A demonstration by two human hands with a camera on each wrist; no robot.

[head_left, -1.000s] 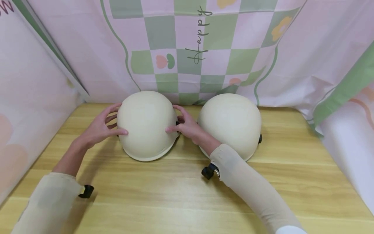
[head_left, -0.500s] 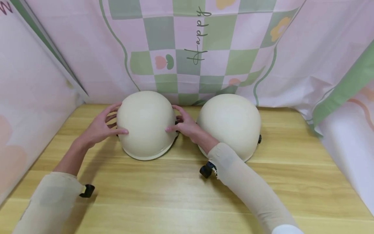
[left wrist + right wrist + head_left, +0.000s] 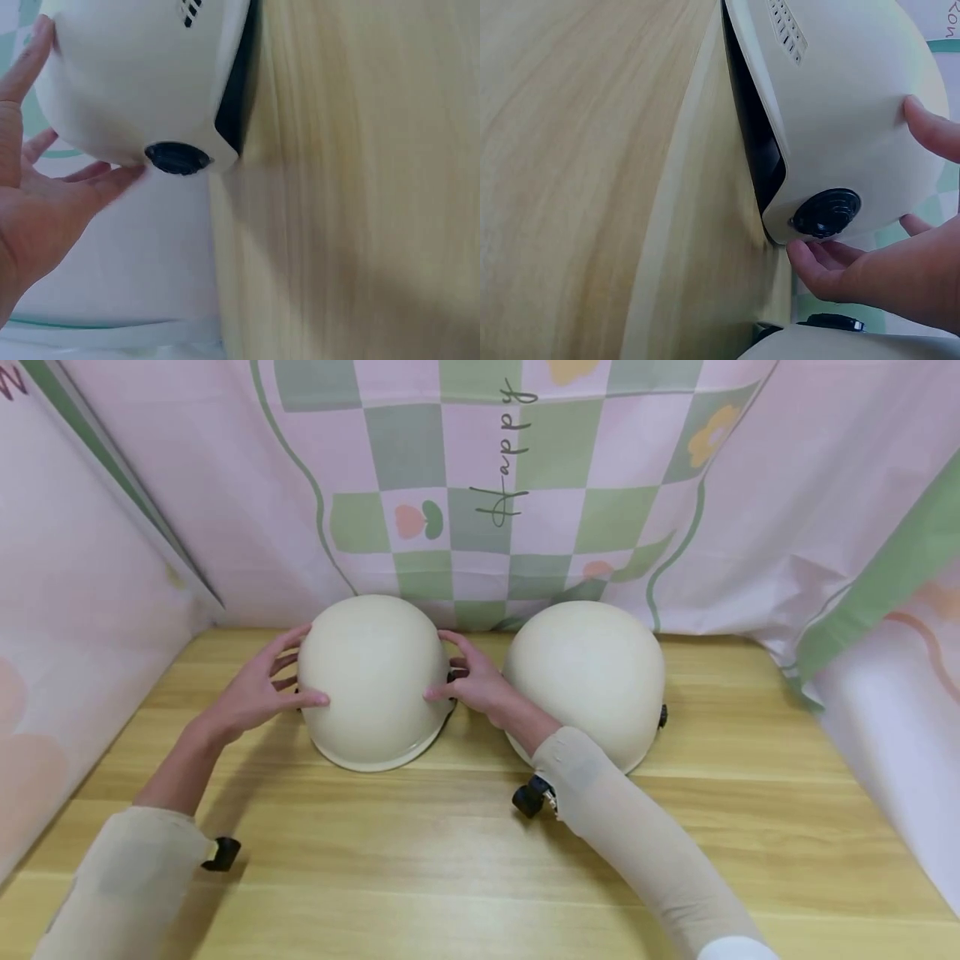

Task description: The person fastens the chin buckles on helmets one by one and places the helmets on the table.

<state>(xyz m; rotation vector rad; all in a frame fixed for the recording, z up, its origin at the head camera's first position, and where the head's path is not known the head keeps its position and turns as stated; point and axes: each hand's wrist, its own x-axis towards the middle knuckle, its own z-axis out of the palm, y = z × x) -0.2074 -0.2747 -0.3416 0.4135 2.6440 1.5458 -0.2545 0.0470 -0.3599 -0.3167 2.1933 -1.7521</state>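
A cream helmet (image 3: 375, 685) sits dome up on the wooden table, held between both hands. My left hand (image 3: 251, 689) grips its left side, thumb on the front of the shell and fingers spread along the side. On the opposite side, my right hand (image 3: 480, 681) holds it the same way. A round black knob (image 3: 178, 157) shows near the left hand's fingertips in the left wrist view. In the right wrist view, the right fingers lie close below another black knob (image 3: 826, 212). Small vent slots (image 3: 787, 30) mark the shell, and its underside is dark.
A second cream helmet (image 3: 588, 677) stands just to the right, partly behind my right forearm (image 3: 637, 827). Printed curtains (image 3: 517, 468) hang along the table's back edge and both sides. Light wood table (image 3: 420, 877) extends in front.
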